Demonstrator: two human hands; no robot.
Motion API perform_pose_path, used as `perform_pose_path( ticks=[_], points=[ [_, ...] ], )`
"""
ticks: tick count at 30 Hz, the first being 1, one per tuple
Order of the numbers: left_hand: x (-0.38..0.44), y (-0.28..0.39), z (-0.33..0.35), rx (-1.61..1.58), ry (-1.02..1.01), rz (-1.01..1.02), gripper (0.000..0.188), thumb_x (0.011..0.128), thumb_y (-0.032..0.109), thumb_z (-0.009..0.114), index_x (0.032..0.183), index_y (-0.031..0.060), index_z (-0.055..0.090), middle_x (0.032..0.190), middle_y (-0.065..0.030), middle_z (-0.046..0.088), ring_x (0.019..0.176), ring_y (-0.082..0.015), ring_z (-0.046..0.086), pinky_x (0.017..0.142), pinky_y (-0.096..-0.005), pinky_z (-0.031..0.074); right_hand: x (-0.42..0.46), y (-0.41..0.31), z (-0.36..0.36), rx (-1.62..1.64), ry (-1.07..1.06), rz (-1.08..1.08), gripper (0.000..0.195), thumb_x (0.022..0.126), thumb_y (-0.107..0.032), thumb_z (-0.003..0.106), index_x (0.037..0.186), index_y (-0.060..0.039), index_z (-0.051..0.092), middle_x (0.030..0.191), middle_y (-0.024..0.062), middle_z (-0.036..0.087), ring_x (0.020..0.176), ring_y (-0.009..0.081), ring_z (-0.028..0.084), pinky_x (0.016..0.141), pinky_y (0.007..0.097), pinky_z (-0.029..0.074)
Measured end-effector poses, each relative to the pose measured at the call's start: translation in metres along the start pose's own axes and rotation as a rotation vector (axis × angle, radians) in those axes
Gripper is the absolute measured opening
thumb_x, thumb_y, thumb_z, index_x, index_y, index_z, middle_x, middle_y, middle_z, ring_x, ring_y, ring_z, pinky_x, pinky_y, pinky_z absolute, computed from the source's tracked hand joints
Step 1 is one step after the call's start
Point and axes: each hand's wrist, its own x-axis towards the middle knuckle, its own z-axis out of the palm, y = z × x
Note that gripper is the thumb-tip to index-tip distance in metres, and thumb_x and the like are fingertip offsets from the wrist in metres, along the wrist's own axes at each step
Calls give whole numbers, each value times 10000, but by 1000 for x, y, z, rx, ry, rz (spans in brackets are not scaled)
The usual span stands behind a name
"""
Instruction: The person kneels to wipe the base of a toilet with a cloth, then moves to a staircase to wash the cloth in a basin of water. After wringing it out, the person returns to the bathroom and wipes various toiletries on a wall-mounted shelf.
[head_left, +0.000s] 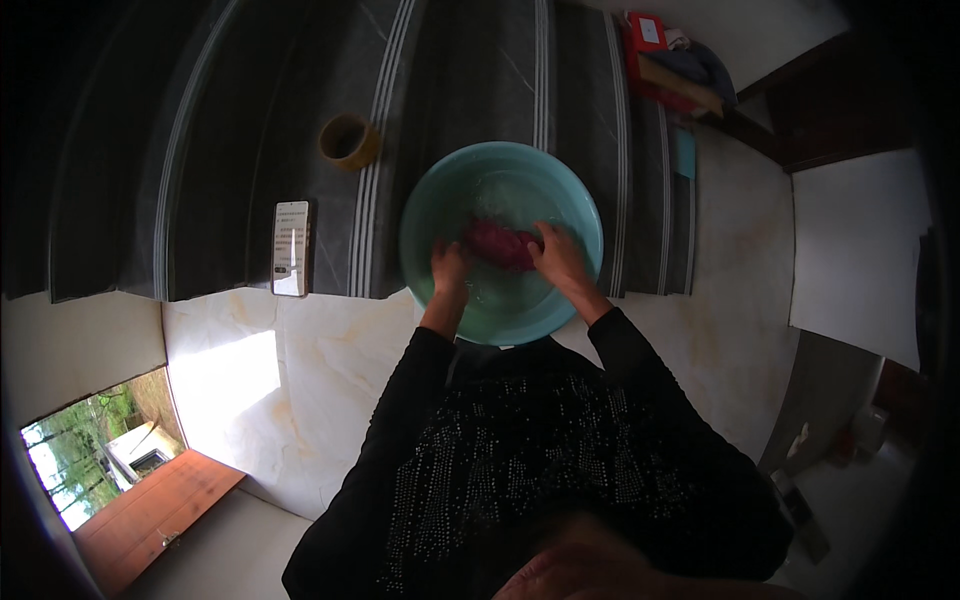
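A light blue-green plastic basin (517, 322) with water in it stands against the dark stone steps, in front of my body. A dark pink wet cloth (496, 244) lies bunched in the water near the basin's middle. My right hand (556, 253) grips the cloth's right end between thumb and fingers. My left hand (450, 266) is at the cloth's left end, fingers curled and partly in the water; whether it grips the cloth is not clear.
A smartphone (291, 251) with a lit screen and a yellow-brown round cup (349, 142) rest on the steps (465, 82) left of the basin. A red box (646, 34) with dark cloth and cardboard lies at the upper right. A wooden door (157, 517) stands open at the lower left.
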Motion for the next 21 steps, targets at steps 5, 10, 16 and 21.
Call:
perform_pose_path(
  ticks=[5,10,16,21],
  points=[
    [9,-45,35,48,-6,-120,318,882,208,623,1138,20,637,943,-79,671,876,-198,651,768,-327,514,24,-22,4,3,-31,-216,225,863,-225,674,959,-22,662,982,191,653,819,383,627,704,464,492],
    [6,-29,53,40,24,-153,243,895,244,598,989,29,665,902,-95,677,875,-253,673,768,-354,533,25,-12,26,251,-156,11,221,888,-258,664,891,-38,688,765,120,658,680,245,628,648,364,482],
    [9,-53,7,-294,-76,174,143,907,151,564,997,55,620,910,-106,645,877,-243,655,832,-415,534,10,3,4,748,166,164,350,965,-324,591,1003,14,673,720,55,658,664,121,612,629,306,479],
    [-15,-6,11,-191,-285,-181,232,930,214,557,1070,33,596,992,-104,637,933,-238,637,831,-404,539,3,-12,-24,565,30,117,290,966,-282,572,1018,-12,662,750,159,654,641,238,635,625,334,478]
  ],
)
